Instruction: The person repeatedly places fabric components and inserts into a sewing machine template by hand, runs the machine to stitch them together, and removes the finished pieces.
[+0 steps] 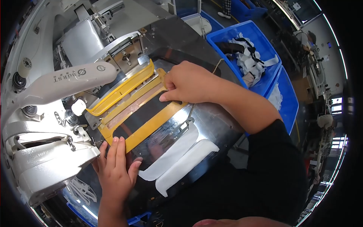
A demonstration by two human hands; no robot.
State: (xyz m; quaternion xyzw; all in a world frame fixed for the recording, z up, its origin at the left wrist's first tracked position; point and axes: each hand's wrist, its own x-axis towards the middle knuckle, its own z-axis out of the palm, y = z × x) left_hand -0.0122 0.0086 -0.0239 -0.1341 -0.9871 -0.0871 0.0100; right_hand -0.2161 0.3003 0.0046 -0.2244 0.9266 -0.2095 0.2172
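Note:
A yellow template frame (162, 118) with a long dark slot lies flat on the shiny metal bed of a white sewing machine (41, 166). My left hand (115, 166) rests on the frame's near left corner, its fingers stretched out and the thumb apart. At the frame's far right end my right hand (191, 83) is closed, with curled fingers and the thumb pressing down over the edge. What lies under those fingertips is hidden. Two curved white fabric pieces (176, 153) lie side by side on the metal, nearer to me than the frame.
A white lamp arm (72, 81) reaches over the machine on the left. Behind the frame stands a raised yellow guide (121, 92). Blue bins (242, 28) with white and black cloth are at the right. Thread cones (25, 64) stand at far left. Other people are in the background.

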